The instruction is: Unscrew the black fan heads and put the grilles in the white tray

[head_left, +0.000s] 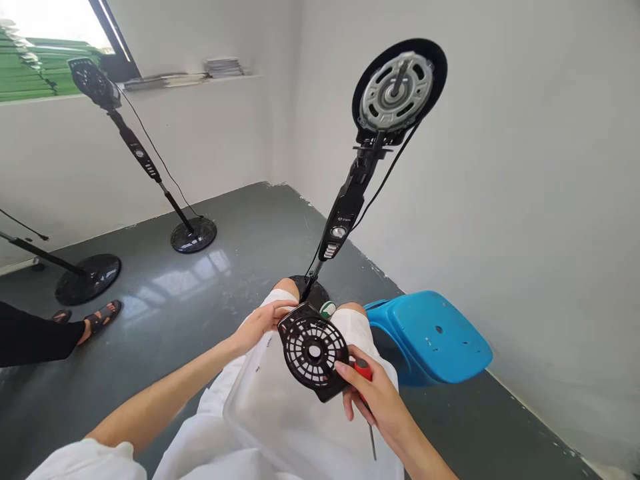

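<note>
A black plastic fan motor cover (326,337) with a round slotted grille is held tilted above my lap. My left hand (263,325) grips its upper left edge, the fingers partly behind it. My right hand (373,389) pinches its lower right edge. Tucked in that same hand is a screwdriver (363,368) with a red and black handle, its metal shaft pointing down. Beneath the cover, a translucent white plastic tray (280,413) rests on my thighs. In front of me stands a pedestal fan (345,213) without blades, its silver motor face (397,93) and shaft exposed.
To my right is a blue plastic stool (440,337) near the wall. Another stand fan (143,157) is at the back left, with a further round base (87,279) closer. A person's sandalled foot (103,319) shows at left. Papers (223,67) lie on the ledge.
</note>
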`<state>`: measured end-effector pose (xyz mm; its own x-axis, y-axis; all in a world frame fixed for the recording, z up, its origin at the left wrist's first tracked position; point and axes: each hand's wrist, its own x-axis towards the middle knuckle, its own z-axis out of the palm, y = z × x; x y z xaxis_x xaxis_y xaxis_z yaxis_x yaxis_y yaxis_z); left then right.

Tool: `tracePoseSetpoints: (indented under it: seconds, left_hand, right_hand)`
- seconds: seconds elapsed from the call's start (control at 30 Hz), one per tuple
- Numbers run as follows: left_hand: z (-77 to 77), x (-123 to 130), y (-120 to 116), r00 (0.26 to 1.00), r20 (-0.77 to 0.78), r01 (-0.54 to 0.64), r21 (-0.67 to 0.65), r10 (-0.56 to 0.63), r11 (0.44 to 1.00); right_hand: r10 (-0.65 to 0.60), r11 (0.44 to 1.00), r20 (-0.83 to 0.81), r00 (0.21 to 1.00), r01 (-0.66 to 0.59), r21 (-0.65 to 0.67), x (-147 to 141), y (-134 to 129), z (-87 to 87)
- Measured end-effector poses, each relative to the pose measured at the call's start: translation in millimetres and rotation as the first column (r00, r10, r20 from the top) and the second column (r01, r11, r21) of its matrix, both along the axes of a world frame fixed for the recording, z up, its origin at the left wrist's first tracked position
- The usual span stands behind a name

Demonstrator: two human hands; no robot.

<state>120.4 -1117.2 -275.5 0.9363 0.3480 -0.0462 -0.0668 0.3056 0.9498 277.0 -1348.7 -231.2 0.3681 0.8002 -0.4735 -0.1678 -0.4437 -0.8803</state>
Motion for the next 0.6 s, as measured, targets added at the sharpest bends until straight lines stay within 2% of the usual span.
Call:
tracePoseSetpoints:
  seconds: [0.03,0.1,0.2,0.37,0.47,0.6]
  left_hand:
    - [5.5,4,-4,1.000,-0.005,0.018,-0.040,-0.018,0.999]
    - [16.1,10,-12,1.000,-0.011,-0.002,-0.054,0.001,0.999]
    - [27.6,15,-19,0.999,-0.003,-0.044,-0.056,0.044,0.997]
    - [36.0,15,-17,0.998,-0.017,-0.059,-0.032,0.059,0.998]
    - [41.2,14,-12,0.997,-0.055,-0.057,-0.001,0.057,0.998]
    - [45.5,17,-11,0.996,-0.073,0.048,0.077,-0.042,0.996]
  right_hand:
    - [-0.050,0.999,-0.087,0.995,0.050,-0.005,0,1,4.2]
    - [-0.116,0.993,-0.157,0.981,0.116,-0.010,-2,1,9.0]
    - [-0.148,0.989,-0.175,0.973,0.149,-0.004,-5,1,10.7]
    - [-0.148,0.989,-0.167,0.975,0.148,-0.012,-11,2,16.2]
    - [-0.117,0.993,-0.077,0.990,0.116,-0.018,-12,3,17.5]
    - [-0.082,0.996,0.146,0.986,0.077,0.038,-10,6,6.6]
